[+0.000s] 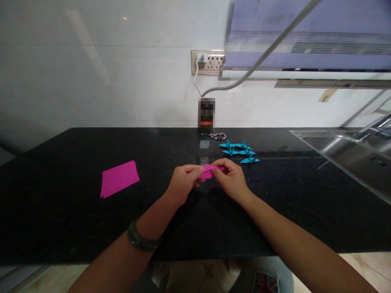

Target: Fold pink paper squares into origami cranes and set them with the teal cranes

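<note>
Both of my hands pinch one small folded piece of magenta paper (208,171) just above the black countertop (61,219). My left hand (183,182) grips its left end with closed fingers; a dark band sits on that wrist. My right hand (231,177) grips its right end, fingers pressed together. A flat stack of magenta paper sheets (119,178) lies on the counter to the left. Several blue folded paper cranes (241,151) stand just beyond my right hand.
A bead bracelet (218,136) and a small dark upright object (206,116) sit at the back by the white wall. A wall socket (207,62) with a white plug and cable is above. A steel sink (345,156) lies at the right.
</note>
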The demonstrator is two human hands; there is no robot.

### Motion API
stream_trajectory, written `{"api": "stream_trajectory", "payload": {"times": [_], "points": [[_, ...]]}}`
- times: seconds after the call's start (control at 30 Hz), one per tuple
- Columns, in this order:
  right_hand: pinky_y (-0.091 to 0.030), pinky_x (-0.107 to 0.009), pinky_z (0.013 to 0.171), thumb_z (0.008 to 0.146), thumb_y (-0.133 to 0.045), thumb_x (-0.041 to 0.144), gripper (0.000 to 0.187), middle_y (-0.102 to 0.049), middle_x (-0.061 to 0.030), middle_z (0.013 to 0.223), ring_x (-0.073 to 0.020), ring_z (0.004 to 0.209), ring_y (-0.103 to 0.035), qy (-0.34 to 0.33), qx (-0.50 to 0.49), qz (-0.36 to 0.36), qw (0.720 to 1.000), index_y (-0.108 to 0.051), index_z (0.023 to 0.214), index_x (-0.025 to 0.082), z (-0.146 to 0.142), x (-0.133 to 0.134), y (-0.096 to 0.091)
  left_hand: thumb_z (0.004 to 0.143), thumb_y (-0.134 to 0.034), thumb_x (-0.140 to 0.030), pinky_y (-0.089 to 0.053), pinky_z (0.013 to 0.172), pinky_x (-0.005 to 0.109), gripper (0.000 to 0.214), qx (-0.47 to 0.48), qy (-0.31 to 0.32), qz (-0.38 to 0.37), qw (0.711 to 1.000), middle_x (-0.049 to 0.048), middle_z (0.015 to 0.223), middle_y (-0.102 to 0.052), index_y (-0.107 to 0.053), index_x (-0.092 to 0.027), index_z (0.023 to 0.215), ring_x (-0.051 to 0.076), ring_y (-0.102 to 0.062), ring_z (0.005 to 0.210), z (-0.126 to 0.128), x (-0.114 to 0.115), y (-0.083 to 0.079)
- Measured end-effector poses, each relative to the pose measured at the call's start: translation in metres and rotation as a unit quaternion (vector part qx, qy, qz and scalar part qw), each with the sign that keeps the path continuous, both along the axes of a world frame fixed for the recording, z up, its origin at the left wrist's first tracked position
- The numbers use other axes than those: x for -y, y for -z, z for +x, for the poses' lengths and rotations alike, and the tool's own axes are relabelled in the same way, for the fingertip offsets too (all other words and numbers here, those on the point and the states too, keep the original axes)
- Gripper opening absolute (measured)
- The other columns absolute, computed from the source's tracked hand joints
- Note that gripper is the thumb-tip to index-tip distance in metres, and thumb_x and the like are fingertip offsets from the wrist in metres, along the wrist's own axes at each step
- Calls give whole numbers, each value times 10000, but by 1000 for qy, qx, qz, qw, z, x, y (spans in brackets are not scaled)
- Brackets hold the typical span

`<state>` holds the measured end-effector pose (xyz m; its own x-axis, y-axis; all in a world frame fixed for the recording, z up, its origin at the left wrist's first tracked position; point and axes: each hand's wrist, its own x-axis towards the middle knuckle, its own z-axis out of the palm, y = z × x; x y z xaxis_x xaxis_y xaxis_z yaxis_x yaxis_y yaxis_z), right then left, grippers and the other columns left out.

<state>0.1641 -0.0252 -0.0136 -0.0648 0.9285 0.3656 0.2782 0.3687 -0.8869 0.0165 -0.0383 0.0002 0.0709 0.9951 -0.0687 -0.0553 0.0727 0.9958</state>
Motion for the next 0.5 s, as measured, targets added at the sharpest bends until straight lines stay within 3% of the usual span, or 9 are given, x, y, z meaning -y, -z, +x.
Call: {"api": "stream_trajectory", "payload": {"times": [0.23,0.5], "points": [[-419,-244,608,697,-531,154,84,-569,-18,740,-125,673,-528,-9,-12,35,999,-595,750,166,0,1,0,699,-596,-326,-428,443,193,306,-50,24,25,998,104,774,-671,-644,-97,897,150,-627,597,4,4,0],[-385,-217,520,680,-559,189,64,-563,3,680,-95,552,-475,10,-42,7,999,-582,735,167,-2,2,0,698,-604,-314,-452,466,192,283,-35,20,21,999,97,779,-675,-650,-102,880,148,-636,612,5,4,-2]]}}
